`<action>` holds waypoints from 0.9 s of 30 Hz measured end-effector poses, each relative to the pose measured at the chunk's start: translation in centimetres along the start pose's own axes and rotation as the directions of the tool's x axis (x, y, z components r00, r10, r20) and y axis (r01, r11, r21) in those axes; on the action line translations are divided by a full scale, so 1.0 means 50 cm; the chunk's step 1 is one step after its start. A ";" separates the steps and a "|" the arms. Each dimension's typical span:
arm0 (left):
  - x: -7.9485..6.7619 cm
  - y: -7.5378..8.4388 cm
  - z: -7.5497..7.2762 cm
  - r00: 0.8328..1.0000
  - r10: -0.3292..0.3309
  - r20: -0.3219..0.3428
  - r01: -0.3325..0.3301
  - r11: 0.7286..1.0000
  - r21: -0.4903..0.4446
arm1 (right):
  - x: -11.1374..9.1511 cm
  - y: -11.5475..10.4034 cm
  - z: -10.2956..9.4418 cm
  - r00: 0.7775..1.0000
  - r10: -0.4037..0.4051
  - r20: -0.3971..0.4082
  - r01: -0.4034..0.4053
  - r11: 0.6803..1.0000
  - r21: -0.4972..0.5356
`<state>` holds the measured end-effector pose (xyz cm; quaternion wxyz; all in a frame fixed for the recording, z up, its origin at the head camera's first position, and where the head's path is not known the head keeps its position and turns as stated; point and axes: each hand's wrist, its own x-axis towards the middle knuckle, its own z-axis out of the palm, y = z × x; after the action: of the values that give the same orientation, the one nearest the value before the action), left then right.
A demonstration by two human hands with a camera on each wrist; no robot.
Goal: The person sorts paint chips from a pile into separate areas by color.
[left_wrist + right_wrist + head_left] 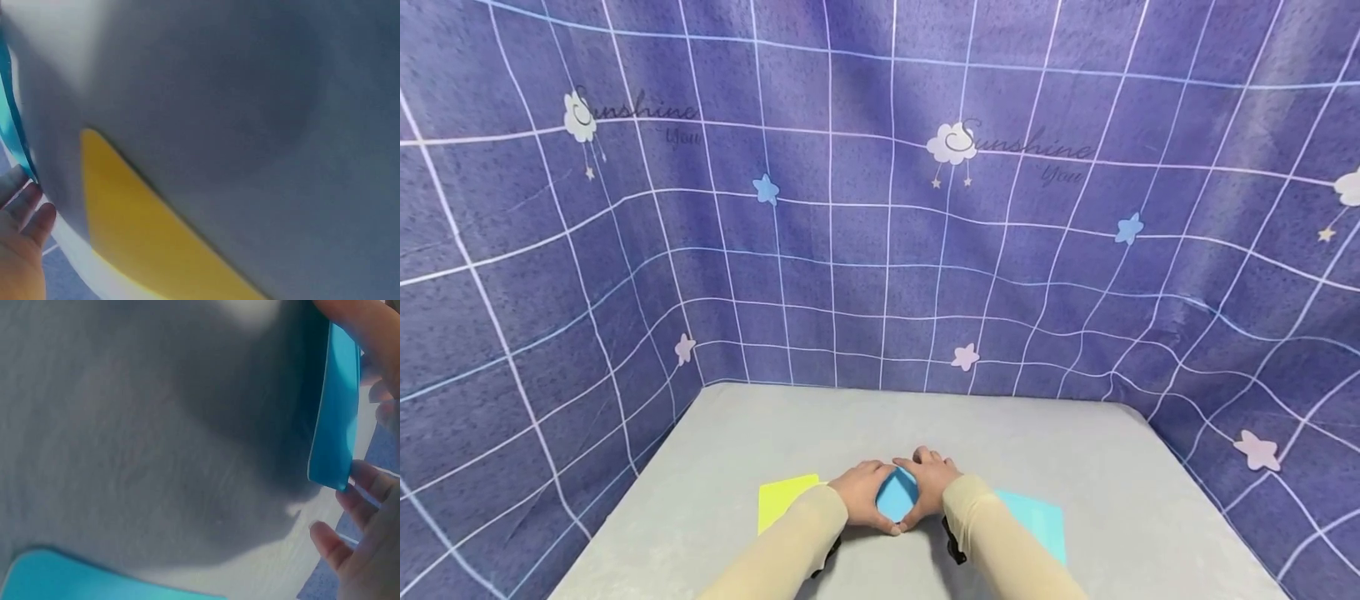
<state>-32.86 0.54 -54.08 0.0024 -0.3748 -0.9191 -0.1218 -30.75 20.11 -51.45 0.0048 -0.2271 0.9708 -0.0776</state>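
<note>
Both hands meet around a blue sheet [897, 495] over the middle of the table's near part. My left hand [862, 493] holds its left side and my right hand [931, 483] its right side. Thumbs come together at the near end, fingers at the far end. In the right wrist view the sheet [337, 419] looks bent or folded, with its edge toward the camera. The thumb lies at its upper end, and fingertips of the right hand [375, 544] touch its lower corner. A strip of the sheet [7, 112] shows at the edge of the left wrist view, by the left fingertips.
A yellow sheet [781, 498] lies flat left of the hands, partly under the left sleeve. On the right, a light-blue sheet [1037, 523] lies partly behind the right sleeve. A purple gridded curtain [880, 208] stands around the grey-white table [760, 425].
</note>
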 end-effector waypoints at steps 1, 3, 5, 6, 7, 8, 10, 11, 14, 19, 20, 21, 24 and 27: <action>0.001 0.001 0.001 1.000 0.002 0.004 -0.002 1.000 -0.002 | -0.004 0.002 0.000 1.000 -0.001 0.007 0.001 1.000 0.001; 0.004 0.003 0.005 1.000 0.001 0.019 -0.001 1.000 0.005 | -0.010 0.005 0.000 0.999 0.002 0.033 -0.003 1.000 0.012; 0.007 0.005 0.007 0.999 0.005 0.033 -0.005 1.000 0.022 | -0.017 0.010 0.001 0.997 0.019 0.069 -0.021 0.999 0.033; 0.010 0.007 0.007 0.999 0.005 0.038 -0.006 0.999 0.033 | -0.021 0.013 0.000 0.996 0.029 0.081 -0.032 0.999 0.040; 0.013 0.009 0.006 0.999 0.007 0.040 -0.009 0.999 0.044 | -0.025 0.017 -0.002 0.995 0.041 0.092 -0.046 0.998 0.046; 0.016 0.014 0.003 0.999 0.010 0.043 -0.012 0.999 0.048 | -0.030 0.021 -0.005 0.994 0.050 0.100 -0.056 0.997 0.055; 0.024 0.026 -0.004 0.998 0.020 0.052 -0.023 0.998 0.058 | -0.043 0.030 -0.013 0.992 0.061 0.109 -0.070 0.994 0.079; 0.029 0.033 -0.007 0.998 0.026 0.057 -0.030 0.998 0.061 | -0.050 0.033 -0.019 0.992 0.063 0.110 -0.073 0.993 0.089; 0.043 0.056 -0.016 0.996 0.049 0.073 -0.054 0.996 0.072 | -0.070 0.047 -0.032 0.992 0.069 0.110 -0.082 0.989 0.122; 0.066 0.086 -0.019 0.994 0.075 0.078 -0.082 0.992 0.094 | -0.091 0.082 -0.039 0.986 0.107 0.131 -0.126 0.981 0.146; 0.071 0.092 -0.020 0.994 0.081 0.077 -0.088 0.991 0.096 | -0.094 0.088 -0.041 0.984 0.116 0.138 -0.136 0.980 0.145; 0.075 0.098 -0.022 0.993 0.090 0.073 -0.097 0.990 0.098 | -0.099 0.093 -0.044 0.981 0.128 0.145 -0.149 0.978 0.147; 0.090 0.111 -0.022 0.992 0.109 0.068 -0.115 0.989 0.098 | -0.111 0.106 -0.053 0.976 0.159 0.150 -0.180 0.973 0.144; 0.104 0.120 -0.016 0.991 0.119 0.066 -0.125 0.987 0.103 | -0.123 0.114 -0.062 0.973 0.186 0.138 -0.204 0.971 0.127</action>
<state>-32.54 8.08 -51.48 0.0024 -0.4330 -0.8993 -0.0609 -27.89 28.33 -49.44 0.0894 -0.1340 0.9783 -0.1306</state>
